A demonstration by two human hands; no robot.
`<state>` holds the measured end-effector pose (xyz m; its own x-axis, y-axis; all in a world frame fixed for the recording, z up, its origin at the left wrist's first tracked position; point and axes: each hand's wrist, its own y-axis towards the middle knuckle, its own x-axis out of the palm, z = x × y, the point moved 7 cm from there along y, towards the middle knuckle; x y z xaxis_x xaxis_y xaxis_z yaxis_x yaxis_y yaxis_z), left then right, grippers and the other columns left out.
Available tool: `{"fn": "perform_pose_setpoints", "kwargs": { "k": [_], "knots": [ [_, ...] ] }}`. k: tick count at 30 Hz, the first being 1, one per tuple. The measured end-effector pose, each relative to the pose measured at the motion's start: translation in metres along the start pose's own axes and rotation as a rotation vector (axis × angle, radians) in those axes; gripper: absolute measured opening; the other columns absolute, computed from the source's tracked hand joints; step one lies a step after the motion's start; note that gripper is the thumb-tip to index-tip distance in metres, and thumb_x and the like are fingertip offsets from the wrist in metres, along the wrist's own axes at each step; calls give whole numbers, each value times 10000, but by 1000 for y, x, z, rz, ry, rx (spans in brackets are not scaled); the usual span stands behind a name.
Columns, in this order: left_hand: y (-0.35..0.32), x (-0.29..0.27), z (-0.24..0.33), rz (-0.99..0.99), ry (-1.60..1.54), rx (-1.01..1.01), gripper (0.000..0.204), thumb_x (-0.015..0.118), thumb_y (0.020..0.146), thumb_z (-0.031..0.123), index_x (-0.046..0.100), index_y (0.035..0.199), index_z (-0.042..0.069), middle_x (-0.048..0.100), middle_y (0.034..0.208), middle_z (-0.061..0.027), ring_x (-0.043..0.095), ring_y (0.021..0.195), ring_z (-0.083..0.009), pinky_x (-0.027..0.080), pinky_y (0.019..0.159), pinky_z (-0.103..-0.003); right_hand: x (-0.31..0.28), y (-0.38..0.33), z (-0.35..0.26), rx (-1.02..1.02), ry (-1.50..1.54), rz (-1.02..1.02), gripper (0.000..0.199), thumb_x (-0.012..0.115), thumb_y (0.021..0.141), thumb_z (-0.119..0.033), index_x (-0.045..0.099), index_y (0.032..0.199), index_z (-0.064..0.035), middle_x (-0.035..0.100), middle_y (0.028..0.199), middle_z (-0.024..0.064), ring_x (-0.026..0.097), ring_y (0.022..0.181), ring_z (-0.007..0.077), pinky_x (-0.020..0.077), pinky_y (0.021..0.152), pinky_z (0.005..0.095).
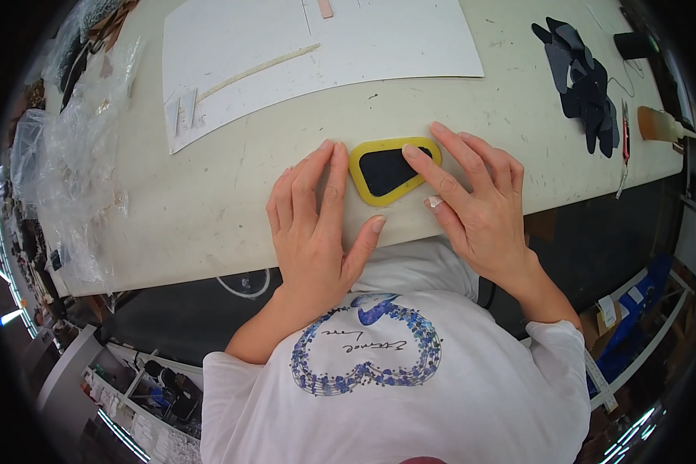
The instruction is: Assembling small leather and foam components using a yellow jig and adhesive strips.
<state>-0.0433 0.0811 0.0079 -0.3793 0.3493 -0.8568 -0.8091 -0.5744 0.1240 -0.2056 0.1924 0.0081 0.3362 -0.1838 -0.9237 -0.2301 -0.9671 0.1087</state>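
Yellow frame (355,168) flat on table (209,197), near the wearer's edge, between both hands; black piece (383,172) fills its middle. Clock is read from the frame, 12 pointing away from the wearer. Left hand (309,228) at 8, palm down, fingers straight and lying close side by side, thumb stuck out apart toward 6; index tip right beside the frame's 9 o'clock side, contact can't be told. Left pinches nothing. Right hand (483,205) at 4, fingers loosely spread, index tip over the black piece's 2 o'clock end and seemingly resting on it, middle fingertip past the rim at 2, thumb bent near the rim at 4, white wrap on it. No clear pinch there; how hard the index presses, can't tell. White board (317,50) at 11, pale strip (259,71) lying slantwise on it at 10. Crumpled clear plastic (85,174) well off at 9. Dark pile (584,93) at 2, black spool (634,45) beyond it. Red-handled tool (626,143) at 3, orange bottle (659,124) just past it. White shirt (410,417) at 6.
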Motion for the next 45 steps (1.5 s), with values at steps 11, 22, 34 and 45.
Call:
{"fn": "perform_pose_setpoints", "kwargs": {
  "k": [11,22,34,45],
  "knots": [
    [-1,1,5,-17,168,72,594,731,988,356,670,1555,190,537,1628,-155,503,1447,-353,314,1255,-549,3,9,2,-81,11,-137,812,768,913,-469,540,1661,-250,430,1768,31,367,1632,307,168,1355,582],
    [8,10,14,-206,8,88,975,726,965,595,429,1690,14,327,1780,-261,312,1663,-392,135,1336,-595,-1,3,16,-17,-14,-134,922,781,903,-526,456,1705,-209,413,1775,-7,328,1650,293,171,1363,588],
    [26,33,39,-272,165,285,1042,723,929,688,422,1704,61,422,1766,-122,365,1649,-322,97,1339,-656,-9,5,22,-2,148,-17,761,674,1015,-277,423,1701,-64,444,1755,95,356,1636,328,181,1348,588],
    [10,19,23,-249,88,198,1062,800,870,638,439,1700,83,448,1756,-85,383,1642,-301,141,1335,-664,-4,0,6,-93,103,-144,773,737,967,-322,493,1680,-148,468,1745,37,403,1620,278,176,1359,575]
  ]
}}
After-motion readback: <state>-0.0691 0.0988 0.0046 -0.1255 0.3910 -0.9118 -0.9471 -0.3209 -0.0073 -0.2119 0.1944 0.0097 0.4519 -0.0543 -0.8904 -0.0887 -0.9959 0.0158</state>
